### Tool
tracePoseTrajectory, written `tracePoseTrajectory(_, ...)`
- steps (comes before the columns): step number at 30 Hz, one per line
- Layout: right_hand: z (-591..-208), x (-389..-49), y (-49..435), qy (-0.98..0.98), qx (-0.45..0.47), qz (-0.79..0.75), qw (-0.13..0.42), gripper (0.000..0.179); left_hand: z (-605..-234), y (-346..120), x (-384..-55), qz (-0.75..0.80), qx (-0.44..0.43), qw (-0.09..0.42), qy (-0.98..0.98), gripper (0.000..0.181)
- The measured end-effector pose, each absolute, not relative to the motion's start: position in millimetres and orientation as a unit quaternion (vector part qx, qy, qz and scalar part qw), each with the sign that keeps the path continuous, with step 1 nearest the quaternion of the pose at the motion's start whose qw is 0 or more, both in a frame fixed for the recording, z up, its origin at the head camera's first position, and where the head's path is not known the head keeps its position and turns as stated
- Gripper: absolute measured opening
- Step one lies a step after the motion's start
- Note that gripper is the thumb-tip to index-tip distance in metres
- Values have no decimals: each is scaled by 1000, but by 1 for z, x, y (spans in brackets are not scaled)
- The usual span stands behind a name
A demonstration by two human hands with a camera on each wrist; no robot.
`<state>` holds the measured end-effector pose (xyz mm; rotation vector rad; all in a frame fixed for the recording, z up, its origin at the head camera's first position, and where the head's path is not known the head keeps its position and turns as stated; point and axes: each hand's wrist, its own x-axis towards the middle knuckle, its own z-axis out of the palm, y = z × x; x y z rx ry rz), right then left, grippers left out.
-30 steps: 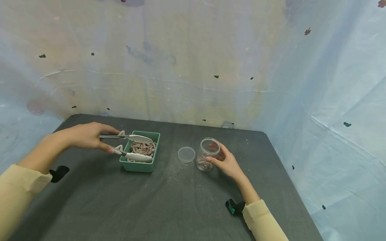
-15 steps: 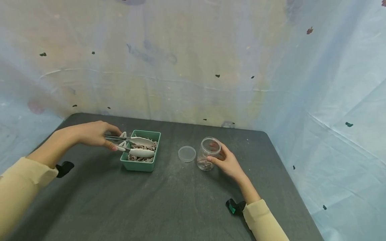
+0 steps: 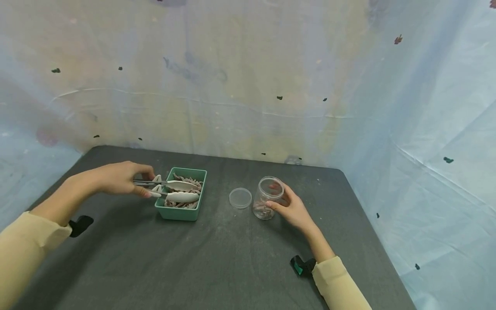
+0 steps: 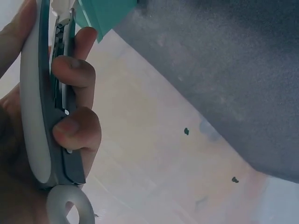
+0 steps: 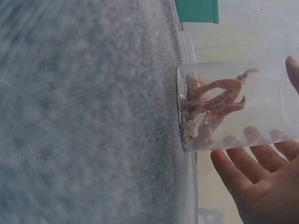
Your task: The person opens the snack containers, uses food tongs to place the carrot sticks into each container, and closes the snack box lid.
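My left hand [image 3: 116, 178] grips a pair of tongs [image 3: 182, 197] with white tips, its fingers curled round the handle in the left wrist view. Those tips reach over a green rectangular box [image 3: 178, 214], parted, among greyish-pink curled strips [image 3: 182, 204]. On the right, my right hand [image 3: 291, 209] holds a clear plastic jar [image 3: 267, 196], thumb on one side and fingers on the other. The jar stands upright and uncapped on the table. Several brownish-pink strips [image 5: 215, 102] lie at its bottom in the right wrist view.
A round clear lid [image 3: 240, 198] lies flat between the box and the jar. The dark cloth-covered table [image 3: 217, 258] ends at a pale plastic sheet [image 3: 232, 86] behind and at the right.
The left hand has shifted slightly right, then dipped a little, and the tong tips have drawn closer together over the strips. The right hand and the jar stay put.
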<state>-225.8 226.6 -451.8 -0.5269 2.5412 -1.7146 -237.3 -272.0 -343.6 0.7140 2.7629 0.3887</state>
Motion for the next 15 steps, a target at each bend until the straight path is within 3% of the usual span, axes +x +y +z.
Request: tracePoseTrajectory(15,-454,-229,221,811,-182,-555,19,73,-352,-282,-222,117,231,91,962,51)
